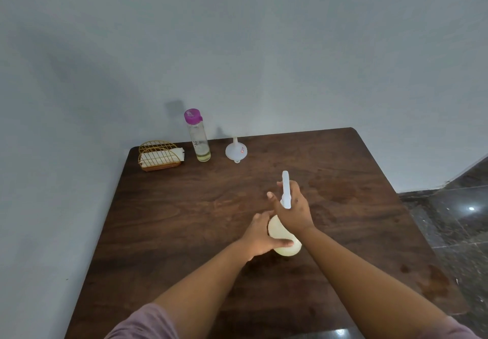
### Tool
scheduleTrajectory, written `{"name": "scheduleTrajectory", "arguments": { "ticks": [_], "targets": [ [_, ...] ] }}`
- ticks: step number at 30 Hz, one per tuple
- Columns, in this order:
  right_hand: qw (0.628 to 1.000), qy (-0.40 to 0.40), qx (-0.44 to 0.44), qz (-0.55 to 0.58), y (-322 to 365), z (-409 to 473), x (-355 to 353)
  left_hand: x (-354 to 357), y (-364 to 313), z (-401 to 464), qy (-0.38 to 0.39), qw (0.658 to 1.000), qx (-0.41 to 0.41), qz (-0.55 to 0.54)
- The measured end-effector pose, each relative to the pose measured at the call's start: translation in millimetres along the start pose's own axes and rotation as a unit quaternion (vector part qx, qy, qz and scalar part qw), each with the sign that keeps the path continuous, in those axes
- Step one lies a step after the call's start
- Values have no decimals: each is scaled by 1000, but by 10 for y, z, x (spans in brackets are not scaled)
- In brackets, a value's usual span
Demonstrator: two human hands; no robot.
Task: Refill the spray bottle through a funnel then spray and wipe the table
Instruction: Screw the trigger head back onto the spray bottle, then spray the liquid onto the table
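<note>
Pale liquid fills the spray bottle [284, 235], left hand [260, 238] gripping its body, right hand [293, 208] gripping its nozzle.

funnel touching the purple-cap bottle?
Apart. The head view shows bare table between the funnel and the purple-cap bottle.

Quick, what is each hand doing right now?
Left hand: holds the spray bottle by its body.
Right hand: holds the bottle's white spray head.
</note>
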State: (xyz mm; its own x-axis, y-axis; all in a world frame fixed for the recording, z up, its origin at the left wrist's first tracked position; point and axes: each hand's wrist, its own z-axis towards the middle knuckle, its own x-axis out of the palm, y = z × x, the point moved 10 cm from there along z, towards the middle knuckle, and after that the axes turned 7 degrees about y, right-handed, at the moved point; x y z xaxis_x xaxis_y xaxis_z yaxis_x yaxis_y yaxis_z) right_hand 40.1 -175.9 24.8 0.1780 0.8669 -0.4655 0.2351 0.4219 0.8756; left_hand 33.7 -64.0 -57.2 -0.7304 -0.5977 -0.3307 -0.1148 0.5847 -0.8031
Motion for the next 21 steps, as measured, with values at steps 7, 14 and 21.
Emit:
{"name": "scheduleTrajectory", "arguments": {
  "ticks": [7,14,21],
  "targets": [
    [992,90,80,33,-216,-99,147,539,-9,-250,65,997,-6,-41],
    [973,186,119,-71,-270,-278,350,811,54,-464,10,994,-42,-103],
    [950,238,156,-132,-346,-507,506,938,117,-652,7,991,-43,-125]
  ]
}}
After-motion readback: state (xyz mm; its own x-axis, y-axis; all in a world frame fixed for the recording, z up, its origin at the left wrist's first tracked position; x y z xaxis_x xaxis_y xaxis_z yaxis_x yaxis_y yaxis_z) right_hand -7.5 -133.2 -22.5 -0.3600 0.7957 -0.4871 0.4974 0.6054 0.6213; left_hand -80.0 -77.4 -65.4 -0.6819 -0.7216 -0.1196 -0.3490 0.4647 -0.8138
